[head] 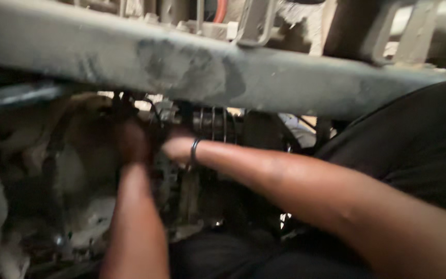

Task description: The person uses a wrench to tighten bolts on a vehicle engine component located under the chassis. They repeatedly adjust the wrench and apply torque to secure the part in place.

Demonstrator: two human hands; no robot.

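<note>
My left hand (132,144) reaches up from the bottom of the view into a dark, greasy engine block (78,170). Its fingers are blurred and lost in shadow against a dark part. My right hand (181,148) comes in from the right and wears a thin black ring (194,151) on one finger. Its fingertips rest just right of my left hand, below a black finned cylinder (213,124). Whether either hand grips anything is hidden by blur.
A thick, scuffed grey metal bar (223,72) crosses the whole view just above both hands. Brackets and a red hose (222,10) sit behind it. Black clothing (419,144) fills the right side. Dirty metal parts crowd the left.
</note>
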